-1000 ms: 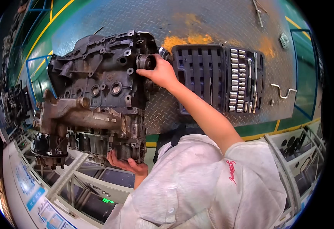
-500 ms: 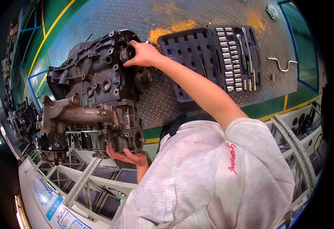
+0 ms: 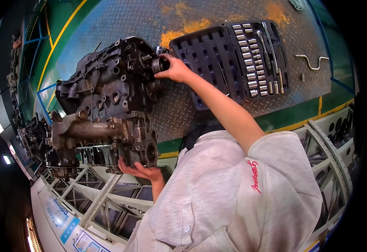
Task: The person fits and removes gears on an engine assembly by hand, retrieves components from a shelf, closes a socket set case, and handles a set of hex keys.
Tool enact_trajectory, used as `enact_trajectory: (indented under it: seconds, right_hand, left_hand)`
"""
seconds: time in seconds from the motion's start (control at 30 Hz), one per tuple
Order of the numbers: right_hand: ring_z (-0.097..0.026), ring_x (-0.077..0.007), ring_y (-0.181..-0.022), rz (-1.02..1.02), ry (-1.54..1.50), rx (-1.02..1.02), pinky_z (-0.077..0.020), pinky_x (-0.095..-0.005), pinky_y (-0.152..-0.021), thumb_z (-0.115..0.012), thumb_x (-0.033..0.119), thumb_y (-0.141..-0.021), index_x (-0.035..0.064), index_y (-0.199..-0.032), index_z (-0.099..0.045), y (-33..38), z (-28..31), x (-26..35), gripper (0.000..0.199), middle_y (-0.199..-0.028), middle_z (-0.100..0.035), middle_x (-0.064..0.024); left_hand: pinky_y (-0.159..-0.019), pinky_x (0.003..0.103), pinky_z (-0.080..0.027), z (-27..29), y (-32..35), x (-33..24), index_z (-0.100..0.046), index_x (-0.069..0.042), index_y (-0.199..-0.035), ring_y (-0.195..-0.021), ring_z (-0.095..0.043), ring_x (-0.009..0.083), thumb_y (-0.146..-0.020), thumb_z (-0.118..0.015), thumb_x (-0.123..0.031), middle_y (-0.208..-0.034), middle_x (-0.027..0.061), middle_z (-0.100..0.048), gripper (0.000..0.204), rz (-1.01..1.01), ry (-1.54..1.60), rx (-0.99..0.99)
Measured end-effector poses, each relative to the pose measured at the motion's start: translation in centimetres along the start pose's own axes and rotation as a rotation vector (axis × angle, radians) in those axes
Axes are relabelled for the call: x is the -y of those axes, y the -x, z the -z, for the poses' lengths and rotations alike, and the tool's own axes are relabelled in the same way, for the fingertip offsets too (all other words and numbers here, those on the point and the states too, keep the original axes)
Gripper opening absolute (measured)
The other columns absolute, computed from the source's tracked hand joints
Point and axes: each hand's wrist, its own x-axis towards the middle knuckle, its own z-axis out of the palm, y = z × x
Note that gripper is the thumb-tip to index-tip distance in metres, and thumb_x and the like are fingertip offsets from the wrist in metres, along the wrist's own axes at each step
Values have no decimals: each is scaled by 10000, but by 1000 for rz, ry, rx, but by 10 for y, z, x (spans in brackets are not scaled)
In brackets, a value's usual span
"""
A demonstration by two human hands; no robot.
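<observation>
A dark, greasy engine point(image 3: 103, 80) fills the left half of the view, its rusty brown manifold point(image 3: 87, 128) on the near side. My right hand point(image 3: 176, 69) pinches a dark, hollow round pulley point(image 3: 157, 66) between thumb and fingers, just off the engine's right end. Below it, a small toothed gear point(image 3: 156, 85) sticks out of that same end. At the engine's lower right corner, my left hand point(image 3: 143, 171) grips the edge of the housing near a round opening point(image 3: 151, 152). Some of its fingertips are hidden behind the metal.
Right of the engine, an open black socket case point(image 3: 204, 54) lies on the diamond-plate surface point(image 3: 171, 122), holding several sockets point(image 3: 250, 69) and a ratchet point(image 3: 262, 42). A bent metal rod point(image 3: 311, 66) and a loose socket point(image 3: 302, 77) lie further right. Pale metal framing point(image 3: 103, 189) stands below.
My right hand has moved right, carrying the pulley away from the engine's end. My left hand keeps its place on the housing. The whole view has shifted slightly.
</observation>
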Motion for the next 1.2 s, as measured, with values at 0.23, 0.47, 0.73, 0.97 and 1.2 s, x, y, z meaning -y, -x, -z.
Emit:
enact_trajectory:
  seconds: [0.23,0.47,0.73,0.97,1.2]
  right_hand:
    - [-593,-408,-984,-107,117,-25,-476,-438,-844,-805,389,-583,-5,-1187,-426,3,-45,14,815,-1022,-616,-260]
    - [-596,-387,-996,-87,118,-59,-474,-442,-846,-790,411,-593,8,-1195,-460,2,-48,6,796,-1052,-622,-230]
    - [-592,-383,-1006,-70,94,-51,-470,-433,-858,-790,429,-587,10,-1205,-461,-3,-45,0,816,-1064,-621,-231]
    - [-602,-352,-1012,-111,36,-93,-475,-407,-867,-817,437,-560,19,-1179,-530,-7,-36,-10,800,-1066,-633,-203]
    - [-621,-264,-997,-82,-247,-196,-478,-348,-871,-830,401,-603,53,-1203,-546,33,44,-46,749,-1096,-636,-156]
  left_hand:
    - [-1037,450,-232,-1,0,-1,-351,70,-1274,-1192,-335,320,-946,-329,-329,-1283,204,-341,517,128,58,-24]
    - [-1028,538,-202,-4,1,-2,-344,72,-1284,-1223,-298,379,-933,-339,-288,-1305,265,-339,503,128,120,-22]
    - [-1016,548,-213,-4,1,-6,-343,66,-1287,-1214,-309,384,-942,-335,-298,-1314,270,-331,502,113,117,-26]
    - [-1015,541,-214,-1,1,-3,-333,62,-1291,-1204,-310,382,-937,-339,-307,-1305,268,-336,512,140,109,0]
    - [-1016,448,-256,-3,-2,-9,-367,72,-1256,-1181,-345,314,-946,-350,-321,-1264,202,-358,501,118,87,-43]
